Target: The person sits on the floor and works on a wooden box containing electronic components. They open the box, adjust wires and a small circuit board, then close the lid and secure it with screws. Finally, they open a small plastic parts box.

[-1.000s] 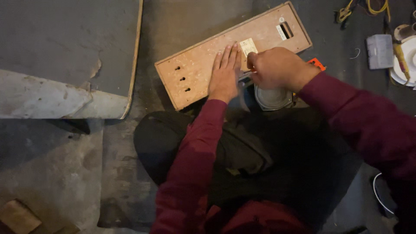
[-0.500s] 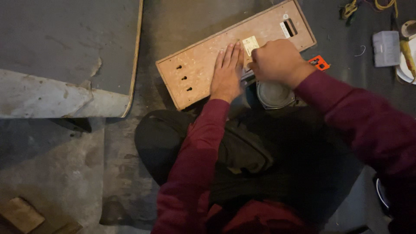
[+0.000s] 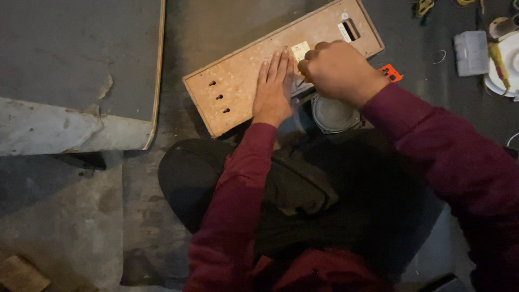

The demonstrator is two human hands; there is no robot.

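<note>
A long brown fibreboard panel [image 3: 238, 81] lies slanted on the floor, with three small holes near its left end and a rectangular slot near its right end. My left hand [image 3: 274, 89] rests flat on the panel, fingers together and stretched out. My right hand [image 3: 338, 70] is closed in a fist just to the right of it, pressing something against a small pale patch [image 3: 300, 51] on the panel. What the fist holds is hidden by the fingers. Both arms wear dark red sleeves.
A round grey tin [image 3: 334, 114] sits at the panel's near edge, beside a small orange piece [image 3: 390, 72]. A grey slab [image 3: 75, 70] with a wooden edge fills the left. At right lie a grey block [image 3: 471, 51], a white plate [image 3: 505, 62] and wires [image 3: 424, 6].
Both hands stay in the same place on the panel. The camera has shifted slightly, so the view sits a little differently.
</note>
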